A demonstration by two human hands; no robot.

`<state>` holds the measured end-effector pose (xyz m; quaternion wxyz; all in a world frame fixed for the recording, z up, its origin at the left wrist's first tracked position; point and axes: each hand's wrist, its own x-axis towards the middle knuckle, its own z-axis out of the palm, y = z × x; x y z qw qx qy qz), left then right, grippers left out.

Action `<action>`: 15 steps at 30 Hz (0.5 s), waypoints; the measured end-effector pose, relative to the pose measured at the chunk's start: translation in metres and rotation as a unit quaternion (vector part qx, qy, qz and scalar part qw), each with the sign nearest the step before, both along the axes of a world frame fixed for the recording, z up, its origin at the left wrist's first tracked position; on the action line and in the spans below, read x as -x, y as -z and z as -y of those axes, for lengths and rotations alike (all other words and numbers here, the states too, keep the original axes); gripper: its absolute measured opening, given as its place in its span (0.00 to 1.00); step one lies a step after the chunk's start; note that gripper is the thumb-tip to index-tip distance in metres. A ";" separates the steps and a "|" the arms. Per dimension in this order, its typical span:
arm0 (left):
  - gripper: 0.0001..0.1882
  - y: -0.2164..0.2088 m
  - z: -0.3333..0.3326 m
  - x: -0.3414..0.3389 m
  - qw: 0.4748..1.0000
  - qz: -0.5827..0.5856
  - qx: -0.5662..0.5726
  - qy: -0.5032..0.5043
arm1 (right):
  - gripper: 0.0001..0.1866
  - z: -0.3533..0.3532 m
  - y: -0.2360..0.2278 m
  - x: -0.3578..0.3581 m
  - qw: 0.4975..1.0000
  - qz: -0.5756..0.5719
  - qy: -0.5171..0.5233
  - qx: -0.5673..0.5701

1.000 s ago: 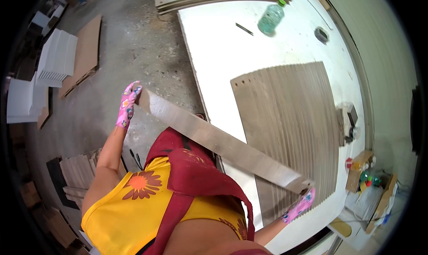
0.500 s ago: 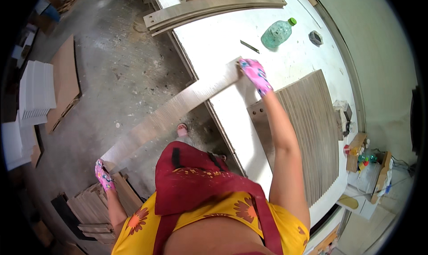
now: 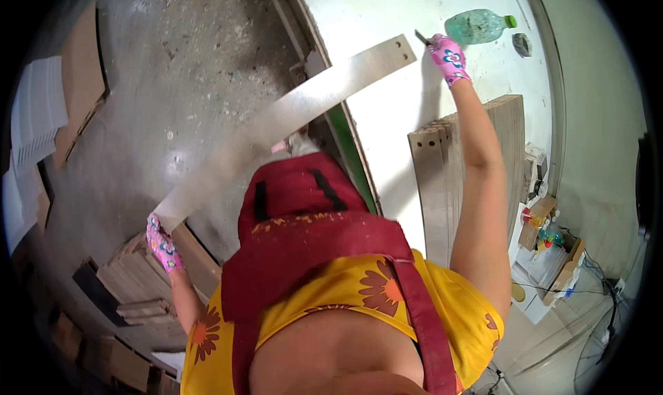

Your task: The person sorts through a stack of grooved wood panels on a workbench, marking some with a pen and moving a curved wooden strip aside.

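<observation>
My left grip (image 3: 164, 243), in a pink flowered glove, is clamped on the near end of a long, pale brown wooden board (image 3: 276, 122). The board slants up and to the right in front of me, over the grey floor (image 3: 207, 56), and its far end, with two small holes, reaches over the white surface (image 3: 390, 108); I cannot tell whether it touches there. My right grip (image 3: 449, 59), in a matching glove, is just beyond that far end, apart from it, with the fingers closed around a slim dark tool (image 3: 422, 37) that points up and left. Near that hand, to the right, are a clear green bottle (image 3: 476, 26) with a bright green cap and a small dark ring (image 3: 522, 44). Under my right forearm, a stack of similar boards (image 3: 431, 201) lies on the surface. Beside my left hand, more boards (image 3: 128, 271) are piled low down. White panels (image 3: 41, 105) and a brown sheet (image 3: 81, 77) are at the far left. I wear a dark red apron (image 3: 311, 250) over a yellow top (image 3: 431, 281).
</observation>
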<state>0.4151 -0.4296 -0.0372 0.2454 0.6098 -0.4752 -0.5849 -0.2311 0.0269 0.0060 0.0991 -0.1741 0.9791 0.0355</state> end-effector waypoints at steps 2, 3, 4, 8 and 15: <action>0.17 -0.005 -0.014 -0.007 0.996 0.016 0.045 0.076 | 0.11 -0.002 -0.004 -0.008 0.999 -0.022 0.005 -0.025; 0.17 -0.019 -0.027 0.008 0.987 0.040 0.087 0.130 | 0.10 -0.001 -0.003 -0.007 0.999 -0.030 -0.001 -0.036; 0.17 -0.020 -0.031 0.014 0.985 0.077 0.103 0.112 | 0.11 -0.001 -0.006 -0.009 0.999 -0.032 0.016 -0.039; 0.15 -0.027 -0.041 0.042 0.989 0.105 0.102 0.019 | 0.12 -0.014 -0.002 -0.007 0.998 -0.022 0.036 -0.047; 0.14 -0.010 -0.051 0.039 0.970 0.193 0.138 0.053 | 0.16 -0.019 -0.002 -0.014 0.995 0.050 0.047 0.069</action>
